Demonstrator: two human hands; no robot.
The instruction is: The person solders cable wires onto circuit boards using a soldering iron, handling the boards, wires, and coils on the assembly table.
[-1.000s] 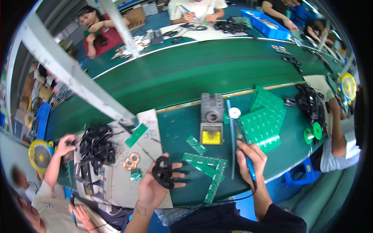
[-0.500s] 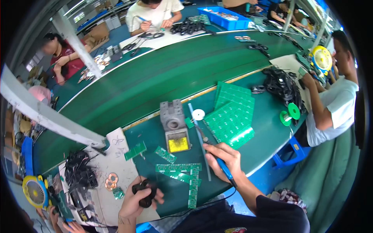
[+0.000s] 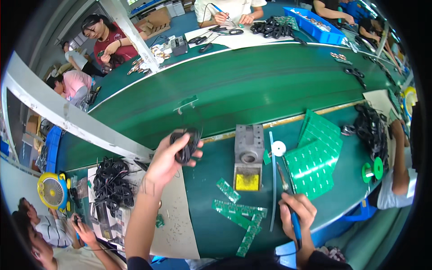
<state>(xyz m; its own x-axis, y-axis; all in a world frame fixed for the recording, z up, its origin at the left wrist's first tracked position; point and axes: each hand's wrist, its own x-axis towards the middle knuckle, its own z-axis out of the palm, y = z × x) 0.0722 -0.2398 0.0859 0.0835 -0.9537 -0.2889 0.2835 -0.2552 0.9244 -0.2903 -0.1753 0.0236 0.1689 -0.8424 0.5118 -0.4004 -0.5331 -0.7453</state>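
Note:
My left hand (image 3: 164, 159) is raised above the far edge of my worktable, its fingers wrapped round a coiled black cable (image 3: 189, 146). Just beyond it, a small green circuit board (image 3: 185, 104) shows over the green belt, seemingly joined to the cable by a thin wire. Low on the right, my right hand (image 3: 298, 211) grips a soldering iron (image 3: 295, 229) by its blue handle, tip pointing away from me. To the left of the iron stands a grey iron stand (image 3: 249, 141) with a yellow sponge (image 3: 247, 182). Green board strips (image 3: 238, 209) lie nearer to me.
Stacked green circuit panels (image 3: 315, 164) lie right of the stand, beside a white reel (image 3: 278, 148) and a pale rod (image 3: 272, 193). Black cables (image 3: 112, 182) pile up at left. A white post (image 3: 76, 119) slants past my left arm. Co-workers sit around the belt (image 3: 216, 85).
My left hand has lifted the coiled cable up and away from me, and the small board has moved out over the belt. My right hand still holds the iron. The view has shifted left.

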